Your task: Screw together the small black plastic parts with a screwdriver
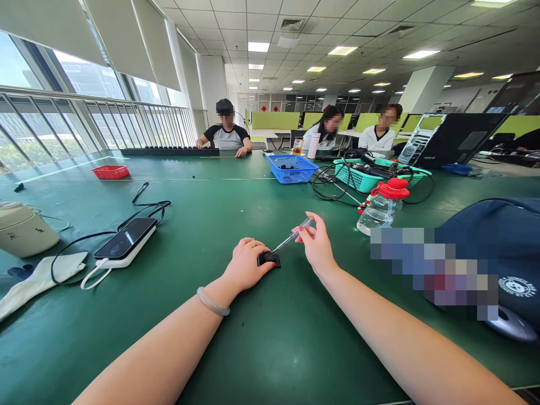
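My left hand (248, 264) lies on the green table, its thumb and fingers closed around a small black part (270, 258) with a round, dark middle. What exactly the part is, I cannot make out. Between the fingers of my right hand (315, 243) is a slim screwdriver (294, 235) with a clear handle. It slants down to the left, and its tip meets the top of the black part or hovers just over it. A pale bangle (213, 302) circles my left wrist.
Left are a phone (126, 239) on a white power bank with cables, a white glove (46, 278) and a beige container (25, 229). Ahead stand a red tray (110, 172), a blue basket (292, 169) and a teal basket (358, 179). Right are a water bottle (382, 209) and dark bag (485, 230). Several people sit beyond.
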Tool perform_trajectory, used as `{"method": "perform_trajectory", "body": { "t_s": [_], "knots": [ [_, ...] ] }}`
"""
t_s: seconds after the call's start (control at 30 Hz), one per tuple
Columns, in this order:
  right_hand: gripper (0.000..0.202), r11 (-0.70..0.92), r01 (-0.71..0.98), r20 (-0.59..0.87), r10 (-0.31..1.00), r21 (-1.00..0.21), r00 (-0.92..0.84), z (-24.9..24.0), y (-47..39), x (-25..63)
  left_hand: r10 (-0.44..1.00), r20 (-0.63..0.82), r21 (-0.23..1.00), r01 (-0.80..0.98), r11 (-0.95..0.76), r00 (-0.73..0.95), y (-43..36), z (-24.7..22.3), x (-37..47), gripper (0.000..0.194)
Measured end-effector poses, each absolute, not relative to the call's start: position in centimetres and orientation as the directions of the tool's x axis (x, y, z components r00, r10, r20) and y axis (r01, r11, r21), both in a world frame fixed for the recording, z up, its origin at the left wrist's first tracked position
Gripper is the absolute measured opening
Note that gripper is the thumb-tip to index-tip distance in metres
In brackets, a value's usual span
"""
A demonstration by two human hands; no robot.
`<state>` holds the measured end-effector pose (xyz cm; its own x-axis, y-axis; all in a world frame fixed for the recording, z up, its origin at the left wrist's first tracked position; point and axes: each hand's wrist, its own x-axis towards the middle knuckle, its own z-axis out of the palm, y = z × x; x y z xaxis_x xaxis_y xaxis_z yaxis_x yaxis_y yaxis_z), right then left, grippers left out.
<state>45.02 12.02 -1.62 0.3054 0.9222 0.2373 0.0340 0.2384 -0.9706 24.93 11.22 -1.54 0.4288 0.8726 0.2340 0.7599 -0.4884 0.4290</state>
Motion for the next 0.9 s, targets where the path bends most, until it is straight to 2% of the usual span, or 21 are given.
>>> {"method": "perform_trajectory", "body": {
  "t_s": [0.4, 0.67, 0.9],
  "knots": [
    [0.068, 0.236, 0.028, 0.231, 0.914, -0.971, 0.334, -1.53, 12.07, 45.06, 0.872, 0.237, 0.438, 0.754, -0.489, 0.428, 11.22, -1.50, 24.85, 0.025],
    [0.068, 0.166, -0.106, 0.128, 0.945, -0.980, 0.300, -1.44, 12.22, 45.13, 0.883, 0.223, 0.450, 0.759, -0.470, 0.414, 11.08, -1.34, 24.93, 0.024],
    [0.065, 0.151, 0.009, 0.146, 0.939, -0.989, 0.312, -1.73, 12.12, 45.09, 0.879, 0.229, 0.447, 0.757, -0.477, 0.419, 11.19, -1.41, 24.89, 0.025]
  ]
}}
